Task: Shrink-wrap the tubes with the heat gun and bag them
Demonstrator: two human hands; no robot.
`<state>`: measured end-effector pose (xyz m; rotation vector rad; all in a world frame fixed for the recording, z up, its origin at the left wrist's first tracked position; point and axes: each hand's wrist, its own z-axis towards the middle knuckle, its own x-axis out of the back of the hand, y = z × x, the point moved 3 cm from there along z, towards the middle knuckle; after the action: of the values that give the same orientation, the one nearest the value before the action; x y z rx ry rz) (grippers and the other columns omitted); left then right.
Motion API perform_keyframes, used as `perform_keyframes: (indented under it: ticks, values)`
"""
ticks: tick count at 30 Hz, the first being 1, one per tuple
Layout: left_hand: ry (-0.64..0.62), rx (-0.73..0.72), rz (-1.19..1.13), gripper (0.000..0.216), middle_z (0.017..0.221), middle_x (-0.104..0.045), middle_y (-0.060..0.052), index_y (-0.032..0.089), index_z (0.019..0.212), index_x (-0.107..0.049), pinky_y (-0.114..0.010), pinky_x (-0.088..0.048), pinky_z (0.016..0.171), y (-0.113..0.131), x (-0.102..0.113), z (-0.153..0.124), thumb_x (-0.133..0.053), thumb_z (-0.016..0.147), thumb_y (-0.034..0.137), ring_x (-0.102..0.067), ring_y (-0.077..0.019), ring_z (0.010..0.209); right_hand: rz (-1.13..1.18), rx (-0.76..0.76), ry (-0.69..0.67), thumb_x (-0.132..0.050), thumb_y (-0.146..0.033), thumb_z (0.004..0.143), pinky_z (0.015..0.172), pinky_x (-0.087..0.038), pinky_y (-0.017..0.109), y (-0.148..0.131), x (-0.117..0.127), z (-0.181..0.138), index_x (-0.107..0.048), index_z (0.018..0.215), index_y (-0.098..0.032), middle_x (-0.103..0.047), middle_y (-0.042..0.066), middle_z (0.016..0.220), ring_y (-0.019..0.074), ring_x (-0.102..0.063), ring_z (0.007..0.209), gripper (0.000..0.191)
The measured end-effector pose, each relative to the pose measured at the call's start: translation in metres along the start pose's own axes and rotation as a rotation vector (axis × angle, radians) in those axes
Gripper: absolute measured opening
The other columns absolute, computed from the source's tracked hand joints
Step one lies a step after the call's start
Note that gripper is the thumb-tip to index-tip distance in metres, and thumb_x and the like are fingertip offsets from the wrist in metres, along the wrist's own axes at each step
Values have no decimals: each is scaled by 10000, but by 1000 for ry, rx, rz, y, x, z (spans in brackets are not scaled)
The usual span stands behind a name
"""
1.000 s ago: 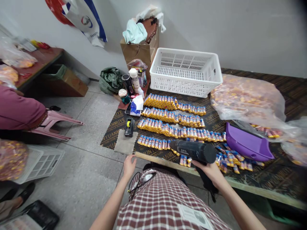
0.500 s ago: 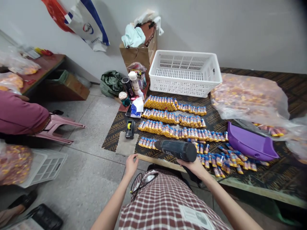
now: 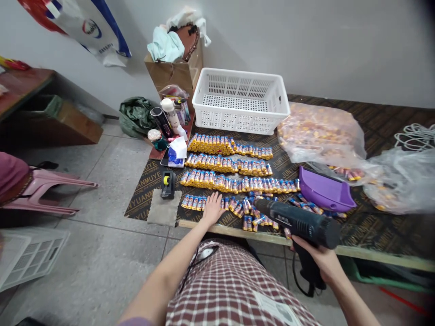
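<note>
My right hand (image 3: 321, 260) grips the handle of a black heat gun (image 3: 299, 222), its nozzle pointing left over the table's front part. My left hand (image 3: 213, 209) lies palm down at the front row of small blue-and-yellow cylinders (image 3: 193, 202), fingers stretched forward; part of that row is hidden under it. Loose cylinders (image 3: 249, 222) lie scattered between my left hand and the heat gun. Behind them, more of the same pieces stand in neat rows (image 3: 227, 162). A purple scoop (image 3: 324, 190) rests to the right, with some pieces near its edge.
A white plastic crate (image 3: 241, 102) stands at the back by the wall. Large clear bags (image 3: 321, 131) of pieces lie at the right. A tape dispenser (image 3: 167, 184) sits on a grey cloth (image 3: 163, 209) at the left corner. Beyond is a pink stool (image 3: 47, 183) with a seated person.
The heat gun has moved right, away from the front row. My left hand has moved from the table edge onto that row. Loose pieces now lie closer to it. The view has shifted right.
</note>
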<state>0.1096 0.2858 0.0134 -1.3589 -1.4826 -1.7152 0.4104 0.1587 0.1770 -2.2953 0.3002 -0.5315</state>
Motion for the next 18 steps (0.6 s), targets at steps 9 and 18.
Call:
perform_keyframes:
  ticks: [9, 18]
  values:
    - [-46, -142, -28, 465, 1415, -380, -121, 166, 1284, -424, -459, -270, 1094, 32, -38, -43, -459, 821, 171, -306, -234, 1331, 26, -37, -34, -818, -402, 516, 495, -487, 297, 12, 7, 5, -668, 832, -111, -685, 68, 635, 216, -622, 554, 455]
    - [164, 345, 103, 500, 1453, -296, -156, 206, 1271, -456, -572, -180, 1070, -19, 15, -31, -541, 800, 351, -229, -306, 1354, -198, 144, -253, -744, -439, 578, 500, -466, 306, -3, -47, 19, -632, 685, -141, -647, 59, 567, 201, -586, 515, 335]
